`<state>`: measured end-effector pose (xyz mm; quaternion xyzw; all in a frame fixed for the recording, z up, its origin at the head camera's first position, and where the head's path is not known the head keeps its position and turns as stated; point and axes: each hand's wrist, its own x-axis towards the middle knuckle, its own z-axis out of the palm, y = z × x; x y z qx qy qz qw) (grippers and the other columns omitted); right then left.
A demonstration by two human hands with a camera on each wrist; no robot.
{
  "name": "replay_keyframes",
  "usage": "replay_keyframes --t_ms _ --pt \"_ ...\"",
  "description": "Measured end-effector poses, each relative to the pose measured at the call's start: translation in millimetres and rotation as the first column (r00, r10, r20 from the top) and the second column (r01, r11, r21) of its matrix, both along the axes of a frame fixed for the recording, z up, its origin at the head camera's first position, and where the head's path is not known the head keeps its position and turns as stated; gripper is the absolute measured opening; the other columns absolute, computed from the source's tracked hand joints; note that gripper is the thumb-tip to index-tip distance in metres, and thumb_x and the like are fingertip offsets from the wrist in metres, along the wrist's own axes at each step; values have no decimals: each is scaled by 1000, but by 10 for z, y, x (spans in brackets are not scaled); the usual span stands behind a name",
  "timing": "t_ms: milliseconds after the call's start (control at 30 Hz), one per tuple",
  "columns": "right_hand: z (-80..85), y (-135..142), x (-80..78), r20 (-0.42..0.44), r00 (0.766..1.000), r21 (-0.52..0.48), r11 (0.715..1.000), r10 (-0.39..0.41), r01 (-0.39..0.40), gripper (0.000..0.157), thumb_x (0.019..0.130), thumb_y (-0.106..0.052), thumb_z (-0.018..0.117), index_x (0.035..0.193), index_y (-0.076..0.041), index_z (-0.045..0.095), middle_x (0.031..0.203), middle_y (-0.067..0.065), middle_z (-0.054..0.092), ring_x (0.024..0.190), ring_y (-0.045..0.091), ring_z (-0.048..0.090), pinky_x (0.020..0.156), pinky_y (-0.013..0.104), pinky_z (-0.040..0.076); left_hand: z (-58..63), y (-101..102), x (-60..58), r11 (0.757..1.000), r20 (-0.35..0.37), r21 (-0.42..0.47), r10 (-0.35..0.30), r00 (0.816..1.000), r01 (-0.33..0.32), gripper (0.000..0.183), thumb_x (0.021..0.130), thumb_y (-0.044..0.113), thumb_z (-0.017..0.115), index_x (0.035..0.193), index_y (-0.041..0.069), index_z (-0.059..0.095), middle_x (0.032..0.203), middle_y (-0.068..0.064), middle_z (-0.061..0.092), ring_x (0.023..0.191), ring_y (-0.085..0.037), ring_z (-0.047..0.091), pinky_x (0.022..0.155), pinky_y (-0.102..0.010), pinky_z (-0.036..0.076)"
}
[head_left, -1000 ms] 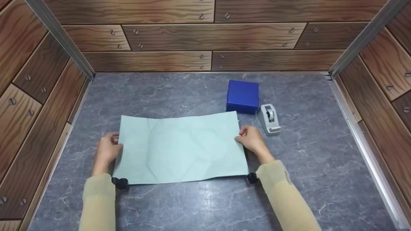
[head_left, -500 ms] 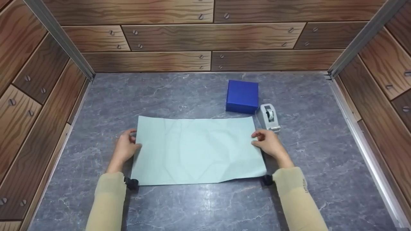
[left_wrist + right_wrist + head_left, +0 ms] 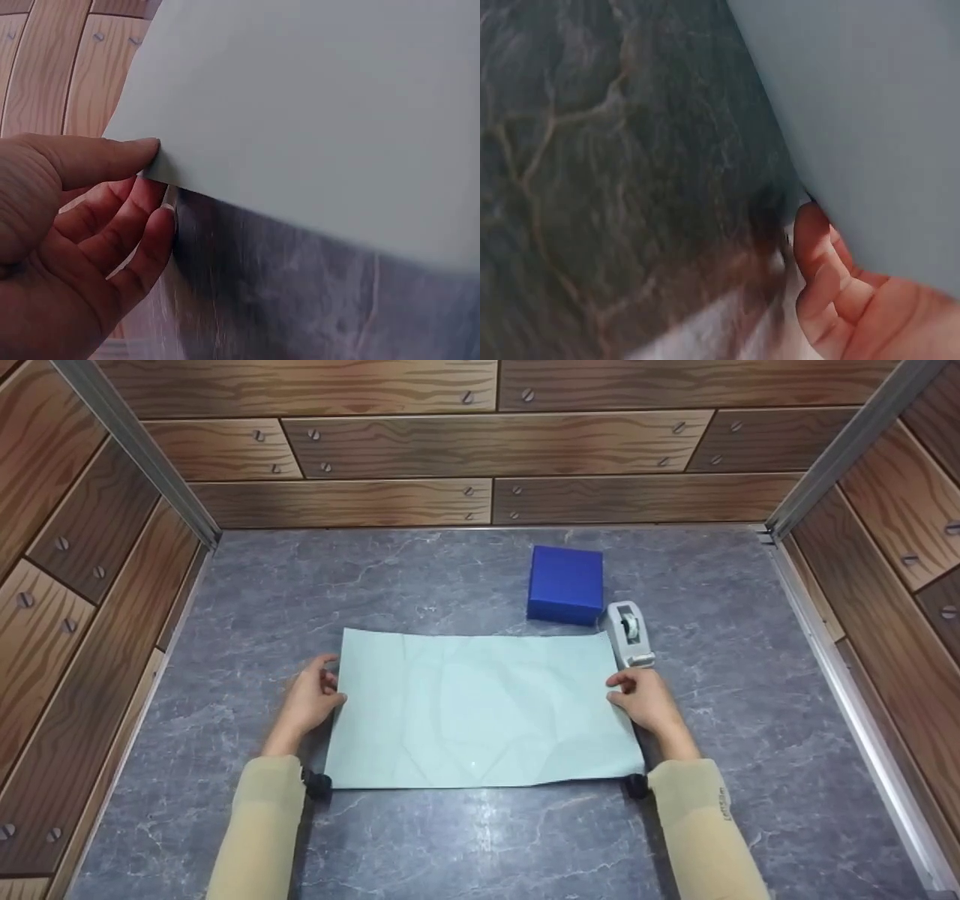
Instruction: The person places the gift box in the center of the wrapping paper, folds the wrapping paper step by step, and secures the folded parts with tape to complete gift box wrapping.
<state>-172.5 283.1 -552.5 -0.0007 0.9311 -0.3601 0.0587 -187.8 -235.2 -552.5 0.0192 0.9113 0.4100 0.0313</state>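
A creased, pale blue-green sheet of paper [image 3: 480, 712] spans the space between both hands in the head view. My left hand [image 3: 311, 697] pinches its left edge, and the left wrist view shows the thumb [image 3: 112, 159] on top with the fingers curled beneath. At the opposite edge my right hand [image 3: 646, 703] holds the paper [image 3: 870, 135] between thumb and fingers. In the right wrist view its curled fingers [image 3: 821, 262] show below the sheet, while the thumb is hidden there.
Behind the sheet stands a blue box [image 3: 565, 585]. A grey tape dispenser [image 3: 630, 634] is beside the box, close to the paper's far right corner and my right hand. Wood-patterned walls [image 3: 420, 446] enclose the grey marbled table [image 3: 360, 577] at the back and sides.
Both hands have moved to the right, carrying the sheet along with them. The paper's right edge has come close to the tape dispenser. Box and dispenser have stayed in place.
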Motion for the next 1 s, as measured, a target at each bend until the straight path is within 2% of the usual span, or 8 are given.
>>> replay_keyframes --t_ms 200,300,400,567,667,767,900,1000 --pt "-3 -6 8 -16 1000 31 999 -20 20 17 83 -8 63 99 -1 66 83 11 56 73 24 50 63 38 42 -17 56 -26 997 -20 -76 -11 1000 9 61 72 -8 66 128 -1 44 86 -13 54 70 -21 52 59 -33 43" --pt "-6 -22 19 -60 998 64 998 -21 25 21 82 -7 65 101 0 66 88 13 57 77 26 52 66 40 44 -14 79 -9 988 -38 -155 -15 999 9 62 72 -5 67 129 0 44 100 -18 54 85 -29 55 70 -42 47" --pt "3 -56 45 -110 994 136 990 -22 37 24 80 -8 67 103 -2 66 93 13 54 82 28 53 69 42 45 5 121 35 968 -81 -248 -43 996 21 58 75 0 69 129 3 46 114 -20 50 103 -35 49 82 -49 43" --pt "57 -151 89 -151 988 239 971 14 23 26 79 -13 69 104 -6 66 102 12 51 89 29 52 71 45 44 29 235 130 922 -111 -370 -164 980 112 50 78 21 72 123 9 55 127 -16 44 118 -35 39 93 -52 34" --pt "91 -208 93 -126 989 249 968 78 -45 35 79 -19 71 111 -7 64 115 13 49 103 32 49 80 49 42 17 290 172 894 -63 -406 -233 970 188 55 77 33 73 125 12 56 137 -15 37 126 -35 30 96 -55 29" --pt "103 -248 86 -58 986 237 962 155 -138 47 80 -25 71 121 -7 58 130 15 41 119 35 37 91 52 35 -5 315 197 875 -5 -427 -256 967 229 62 75 41 72 128 14 54 141 -13 33 129 -36 25 98 -57 24" --pt "89 -287 74 28 976 230 948 217 -218 58 80 -30 71 130 -8 51 142 17 29 129 36 24 97 53 29 -13 300 214 866 31 -439 -250 968 238 66 74 44 72 130 16 52 142 -13 32 129 -37 25 101 -57 19" --pt "79 -326 61 50 970 232 942 239 -244 62 79 -31 71 132 -10 48 144 16 24 131 36 19 98 53 28 -5 266 221 867 32 -445 -237 971 226 66 73 43 73 129 15 53 141 -14 33 128 -37 27 101 -57 17"
